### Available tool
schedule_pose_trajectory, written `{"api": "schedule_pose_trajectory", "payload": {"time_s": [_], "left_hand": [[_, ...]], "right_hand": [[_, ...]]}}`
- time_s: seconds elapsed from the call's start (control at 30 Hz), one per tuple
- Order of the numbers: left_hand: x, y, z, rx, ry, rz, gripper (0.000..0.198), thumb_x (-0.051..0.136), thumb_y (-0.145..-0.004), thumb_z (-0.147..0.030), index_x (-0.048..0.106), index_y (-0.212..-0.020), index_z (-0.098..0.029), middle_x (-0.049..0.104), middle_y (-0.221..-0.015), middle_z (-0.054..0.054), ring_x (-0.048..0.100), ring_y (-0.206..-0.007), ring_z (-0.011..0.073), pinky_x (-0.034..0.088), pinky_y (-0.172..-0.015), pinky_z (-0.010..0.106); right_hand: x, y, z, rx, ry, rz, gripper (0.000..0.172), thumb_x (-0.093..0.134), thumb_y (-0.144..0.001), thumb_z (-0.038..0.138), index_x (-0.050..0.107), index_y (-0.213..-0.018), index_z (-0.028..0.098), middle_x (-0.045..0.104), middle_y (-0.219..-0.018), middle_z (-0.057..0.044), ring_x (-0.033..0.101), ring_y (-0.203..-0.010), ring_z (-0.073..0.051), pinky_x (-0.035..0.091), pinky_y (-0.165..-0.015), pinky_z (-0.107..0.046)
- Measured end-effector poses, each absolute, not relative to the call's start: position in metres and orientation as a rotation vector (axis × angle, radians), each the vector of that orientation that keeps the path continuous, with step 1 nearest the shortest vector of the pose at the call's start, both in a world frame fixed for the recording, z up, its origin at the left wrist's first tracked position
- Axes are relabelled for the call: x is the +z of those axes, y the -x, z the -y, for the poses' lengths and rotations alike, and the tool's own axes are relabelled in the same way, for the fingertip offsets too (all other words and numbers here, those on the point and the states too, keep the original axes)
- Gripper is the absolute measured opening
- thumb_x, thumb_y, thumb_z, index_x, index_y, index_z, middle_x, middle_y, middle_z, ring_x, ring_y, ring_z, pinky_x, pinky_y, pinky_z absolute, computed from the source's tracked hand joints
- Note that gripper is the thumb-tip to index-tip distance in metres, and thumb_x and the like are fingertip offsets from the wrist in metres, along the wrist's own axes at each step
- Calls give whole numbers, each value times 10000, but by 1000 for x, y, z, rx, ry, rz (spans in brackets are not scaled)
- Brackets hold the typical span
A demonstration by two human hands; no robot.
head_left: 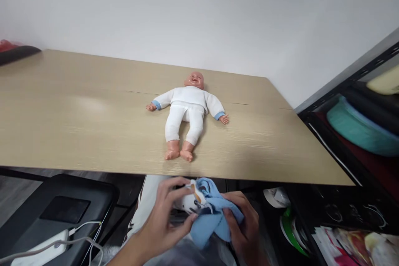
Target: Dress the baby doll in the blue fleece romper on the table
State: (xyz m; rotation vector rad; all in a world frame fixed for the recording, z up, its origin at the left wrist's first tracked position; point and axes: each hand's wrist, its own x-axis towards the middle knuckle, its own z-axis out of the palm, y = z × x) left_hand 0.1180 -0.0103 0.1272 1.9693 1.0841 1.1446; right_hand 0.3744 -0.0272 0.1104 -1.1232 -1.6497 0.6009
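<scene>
Just below the table's front edge I hold a bunched baby garment (205,224), light blue with a white part that carries an orange and dark print. Its kind cannot be made out while it is folded up. My left hand (170,208) pinches the white printed part between thumb and fingers. Gripping the blue part from the other side is my right hand (243,220). On the table (93,129) beyond them a baby doll (188,108) lies on its back in a white top with blue cuffs and white trousers. Its arms are spread and its feet are bare.
A black chair (28,195) at the left bears a dark phone (65,209) and a white power bank (43,251) with cables. To the right stands a black shelf with a teal basin (361,129). Packets (352,245) lie low at the right.
</scene>
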Motion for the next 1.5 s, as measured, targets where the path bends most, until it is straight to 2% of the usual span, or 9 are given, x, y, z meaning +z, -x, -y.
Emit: {"api": "schedule_pose_trajectory", "payload": {"time_s": [0.13, 0.27, 0.43, 0.73, 0.93, 1.03, 1.17, 1.33, 1.5], "left_hand": [[137, -110, 13, 1071, -1566, -1101, 783, 864, -833, -473, 442, -1485, -367, 515, -1523, 131, 526, -1417, 378, 480, -1146, 584], [150, -113, 7, 953, -1138, -961, 601, 796, -878, -604, 561, -1334, -292, 704, -1196, 67, 699, -1087, 280, 598, -914, 407], [158, -115, -9, 1083, -1194, -1093, 297, 739, -944, -549, 651, -1007, -273, 664, -953, 0, 651, -924, 224, 570, -841, 356], [182, -103, -59, 1098, -1852, -1146, 41, 702, -1010, -331, 702, -1042, -305, 601, -1413, 66, 484, -1414, 297, 391, -1207, 493], [196, -120, -97, 931, -2176, -902, 109, 610, -1071, -251, 699, -1131, -271, 691, -1181, 72, 628, -1179, 234, 488, -1063, 391], [201, -136, -112, 850, -2281, -778, 187, 545, -1106, -326, 718, -1093, -255, 738, -1100, 63, 673, -1022, 210, 504, -985, 364], [210, -158, -123, 661, -2498, -742, 288, 467, -1131, -330, 750, -1087, -304, 778, -1019, 31, 659, -841, 185, 496, -855, 348], [212, -168, -127, 701, -2610, -659, 207, 524, -1117, -367, 721, -1097, -307, 763, -865, -1, 644, -745, 181, 480, -773, 348], [203, -156, -128, 713, -2472, -762, 273, 666, -1025, -515, 673, -996, -244, 713, -799, -20, 643, -734, 181, 444, -743, 323]], "right_hand": [[138, -351, 16, 808, 1165, 1389, 224, 519, -1052, 302, 711, -1166, 286, 747, -1043, -27, 707, -952, -217, 566, -831, -317], [153, -339, -9, 948, 1195, 1243, 201, 575, -1011, 333, 670, -1174, 265, 714, -1086, -32, 669, -998, -220, 550, -875, -316], [158, -340, -33, 1042, 1131, 1272, 228, 598, -937, 251, 598, -1164, 265, 631, -1014, -21, 618, -924, -195, 529, -824, -284], [173, -372, -62, 1292, 1020, 1587, 425, 670, -957, 309, 494, -1344, 309, 613, -1208, -59, 584, -920, -183, 572, -855, -314], [166, -396, -91, 1215, 1023, 1558, 465, 682, -975, 320, 438, -1370, 331, 564, -942, 11, 642, -908, -181, 606, -863, -313], [167, -405, -104, 992, 1182, 1713, 654, 730, -923, 315, 404, -1490, 318, 644, -1225, -94, 684, -1110, -266, 618, -991, -445], [179, -419, -116, 701, 1085, 2165, 856, 788, -799, 227, 441, -1578, 303, 459, -1634, -165, 502, -1480, -418, 532, -1156, -586], [174, -433, -121, 892, 746, 2344, 709, 716, -810, 191, 521, -1480, 319, 782, -1201, -66, 773, -1033, -283, 655, -840, -346], [152, -419, -115, 770, 717, 2440, 247, 584, -947, 161, 666, -1153, 269, 791, -994, -39, 747, -865, -229, 623, -792, -317]]}}
